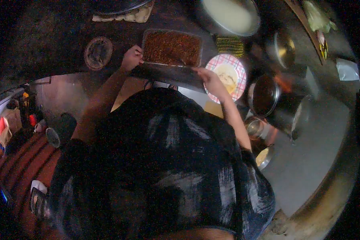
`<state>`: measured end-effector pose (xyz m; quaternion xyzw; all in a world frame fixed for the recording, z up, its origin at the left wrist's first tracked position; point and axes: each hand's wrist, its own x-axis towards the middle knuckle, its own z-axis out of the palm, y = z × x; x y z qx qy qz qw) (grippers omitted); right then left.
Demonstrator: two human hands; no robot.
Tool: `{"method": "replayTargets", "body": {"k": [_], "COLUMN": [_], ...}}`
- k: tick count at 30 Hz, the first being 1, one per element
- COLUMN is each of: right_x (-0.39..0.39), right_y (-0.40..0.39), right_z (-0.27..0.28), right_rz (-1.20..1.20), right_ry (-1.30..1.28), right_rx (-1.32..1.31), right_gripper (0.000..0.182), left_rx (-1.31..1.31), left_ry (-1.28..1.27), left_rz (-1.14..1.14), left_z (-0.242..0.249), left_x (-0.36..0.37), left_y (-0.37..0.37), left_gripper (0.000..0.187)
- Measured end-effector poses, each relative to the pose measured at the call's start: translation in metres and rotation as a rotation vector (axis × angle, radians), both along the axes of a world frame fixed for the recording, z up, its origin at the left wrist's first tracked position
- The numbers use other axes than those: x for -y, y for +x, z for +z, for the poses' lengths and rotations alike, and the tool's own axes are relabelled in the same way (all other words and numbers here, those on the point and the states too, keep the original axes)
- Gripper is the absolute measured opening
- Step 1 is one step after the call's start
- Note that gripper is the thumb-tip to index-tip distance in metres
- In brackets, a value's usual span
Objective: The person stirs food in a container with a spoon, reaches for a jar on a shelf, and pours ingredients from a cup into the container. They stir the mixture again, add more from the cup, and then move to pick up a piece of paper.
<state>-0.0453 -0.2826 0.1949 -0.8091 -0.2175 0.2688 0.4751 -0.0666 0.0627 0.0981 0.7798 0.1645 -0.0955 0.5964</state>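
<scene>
A rectangular clear-rimmed tray (143, 45) filled with dark reddish-brown crumbly food (170, 46) rests on the dark counter in front of me. My left hand (132, 58) is closed at its near left edge, with fingers curled on the rim. At the near right corner, my right hand (210, 81) has its fingers pinched together; what is between them is too dim to make out. Beside that hand lies a red-and-white checked plate (241, 66) with pale yellowish residue on it. A round clear lid or dish (98, 53) lies left of the tray.
A metal bowl (257, 28) of whitish liquid stands at the back, near a green woven pad (230, 46). Several pots, including a dark steel one (264, 96), crowd the right side. A pale vegetable (317, 17) lies far right. The counter's front edge runs before my body.
</scene>
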Motion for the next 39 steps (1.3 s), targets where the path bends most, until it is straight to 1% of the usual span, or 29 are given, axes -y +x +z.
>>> {"method": "replayTargets", "body": {"k": [1,3,5,7,9,11,12,14,15,16,17,21,23,27,29,30,32,33,35,36,38,39], "right_x": [0.000,-0.004,-0.007,-0.006,-0.002,0.007,0.010,0.020,0.023,0.022,0.022,0.024,0.017,0.015,0.009,0.003,-0.011,-0.017,-0.028,-0.032,-0.032,-0.032], "right_y": [0.000,-0.002,-0.001,0.003,0.014,0.023,0.029,0.037,0.040,0.040,0.041,0.036,0.032,0.034,0.039,0.041,0.038,0.034,0.029,0.026,0.015,0.012], "right_z": [0.000,0.000,-0.002,-0.009,-0.023,-0.037,-0.038,-0.040,-0.031,-0.014,0.003,0.003,0.010,-0.032,-0.045,-0.052,-0.066,-0.070,-0.076,-0.072,-0.060,-0.061], "right_rz": [-0.001,0.072,0.079,0.084,0.064,0.027,-0.009,-0.029,-0.051,-0.069,-0.022,0.052,0.141,0.154,0.189,0.188,0.206,0.206,0.192,0.197,0.171,0.160], "right_ry": [0.000,0.054,0.048,0.042,-0.051,-0.072,-0.093,-0.075,-0.060,-0.044,-0.144,-0.161,-0.132,-0.210,-0.221,-0.221,-0.414,-0.412,-0.571,-0.568,-0.671,-0.673], "right_rx": [0.000,0.018,0.008,-0.001,0.056,0.077,0.098,0.118,0.100,0.083,0.055,-0.019,-0.036,0.041,0.008,0.007,0.211,0.211,0.314,0.318,0.382,0.398], "right_gripper": [0.025,0.024,0.025,0.025,0.035,0.032,0.030,0.026,0.026,0.025,0.024,0.023,0.025,0.024,0.030,0.030,0.031,0.031,0.032,0.032,0.034,0.037], "left_rx": [-0.006,-0.008,0.070,0.072,0.073,0.071,0.072,0.034,0.033,0.011,-0.013,-0.003,0.034,0.095,0.086,0.085,0.046,0.046,0.077,0.080,0.059,0.061], "left_ry": [-0.008,-0.018,-0.112,-0.112,-0.113,-0.017,-0.016,-0.311,-0.312,-0.182,-0.052,-0.078,-0.085,-0.040,-0.127,-0.127,-0.179,-0.178,-0.238,-0.236,-0.186,-0.187], "left_rz": [0.013,0.025,0.010,0.003,-0.004,0.000,0.002,0.098,0.097,0.068,0.036,0.039,-0.002,0.010,0.014,0.013,0.012,0.012,0.025,0.031,0.020,0.023], "left_z": [-0.006,-0.015,-0.019,-0.018,-0.012,-0.001,-0.004,-0.011,-0.009,-0.004,0.001,-0.003,-0.009,-0.024,-0.029,-0.030,-0.030,-0.027,-0.021,-0.023,-0.034,-0.038], "left_x": [-0.001,-0.005,-0.009,-0.010,-0.008,-0.003,-0.004,-0.006,-0.005,-0.003,0.000,-0.003,-0.007,-0.008,-0.011,-0.013,-0.015,-0.014,-0.013,-0.015,-0.016,-0.017], "left_y": [0.001,0.001,0.000,0.002,0.002,0.002,0.003,0.005,0.006,0.003,0.002,0.001,0.002,0.001,0.003,0.005,0.006,0.006,0.007,0.007,0.008,0.008], "left_gripper": [0.010,0.010,0.009,0.009,0.008,0.008,0.008,0.008,0.008,0.008,0.008,0.009,0.010,0.012,0.013,0.013,0.014,0.014,0.015,0.015,0.015,0.015]}}
